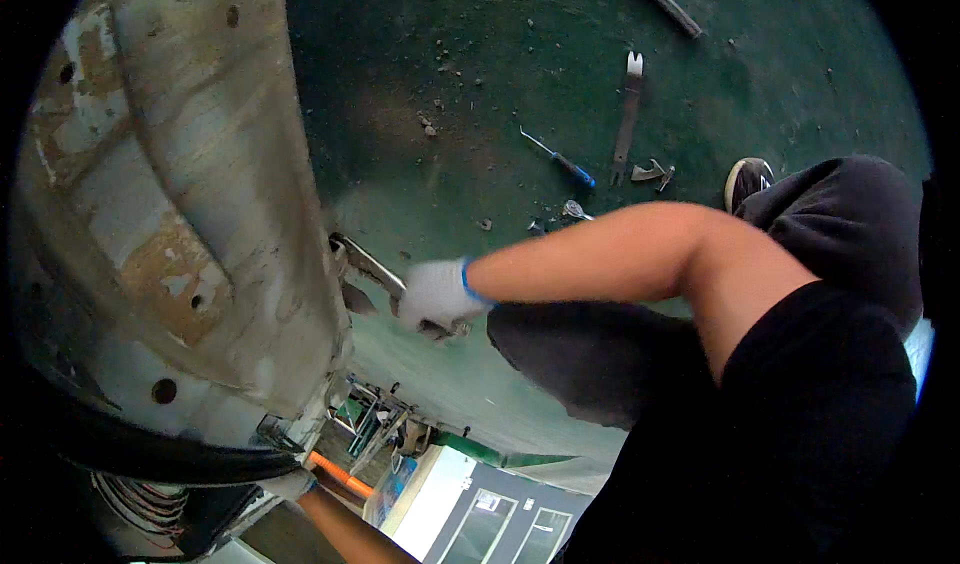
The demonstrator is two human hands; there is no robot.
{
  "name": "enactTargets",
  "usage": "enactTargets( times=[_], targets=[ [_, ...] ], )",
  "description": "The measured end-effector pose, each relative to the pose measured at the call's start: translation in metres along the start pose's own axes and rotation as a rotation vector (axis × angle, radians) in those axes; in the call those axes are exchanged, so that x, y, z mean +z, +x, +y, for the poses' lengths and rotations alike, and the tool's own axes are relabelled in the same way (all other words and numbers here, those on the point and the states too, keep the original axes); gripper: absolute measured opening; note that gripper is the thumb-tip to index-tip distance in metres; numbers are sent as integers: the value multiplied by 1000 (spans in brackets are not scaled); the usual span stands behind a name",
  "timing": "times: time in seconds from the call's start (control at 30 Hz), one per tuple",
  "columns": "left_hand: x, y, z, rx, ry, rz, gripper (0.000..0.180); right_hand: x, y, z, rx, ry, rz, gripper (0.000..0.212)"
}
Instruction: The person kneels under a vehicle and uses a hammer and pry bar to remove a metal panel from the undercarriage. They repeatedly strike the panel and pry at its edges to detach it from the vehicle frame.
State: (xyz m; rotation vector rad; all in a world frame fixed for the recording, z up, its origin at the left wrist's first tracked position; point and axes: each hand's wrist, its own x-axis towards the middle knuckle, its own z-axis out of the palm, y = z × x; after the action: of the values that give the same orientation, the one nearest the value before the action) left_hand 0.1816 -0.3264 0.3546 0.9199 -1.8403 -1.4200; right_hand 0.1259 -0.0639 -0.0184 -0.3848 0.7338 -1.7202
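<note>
My right hand (440,299), in a pale knit glove with a blue cuff, is closed around the end of a shiny metal wrench (372,262). The wrench's far end meets the lower edge of a worn, grey-white vehicle body panel (240,204) at the left. My left hand (290,483), also gloved, reaches up to the panel's corner at the lower left. It lies beside a thick black trim strip (170,459); its fingers are mostly hidden there.
On the dark green floor lie a blue-handled hooked pick (570,167), a forked pry bar (627,119), a bent metal bracket (652,173) and a hose piece (660,2). An orange tube (340,474) runs near my left forearm. Grey doors (480,534) stand beyond.
</note>
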Motion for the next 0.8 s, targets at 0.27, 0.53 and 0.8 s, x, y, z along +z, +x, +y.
enactTargets(
  times=[0.27, 0.53, 0.8],
  targets=[
    [-53, 45, -5, -19, -25, -168, 60, -17, -21, -9, -64, 68, -39, 20],
    [-94, 47, 43, 400, 694, -443, 66, 19, 37, 34, -140, 121, 260, 25],
    [-71, 7, 60, 556, 1015, -305, 66, -75, -52, -75, 200, 228, -277, 31]
  ],
)
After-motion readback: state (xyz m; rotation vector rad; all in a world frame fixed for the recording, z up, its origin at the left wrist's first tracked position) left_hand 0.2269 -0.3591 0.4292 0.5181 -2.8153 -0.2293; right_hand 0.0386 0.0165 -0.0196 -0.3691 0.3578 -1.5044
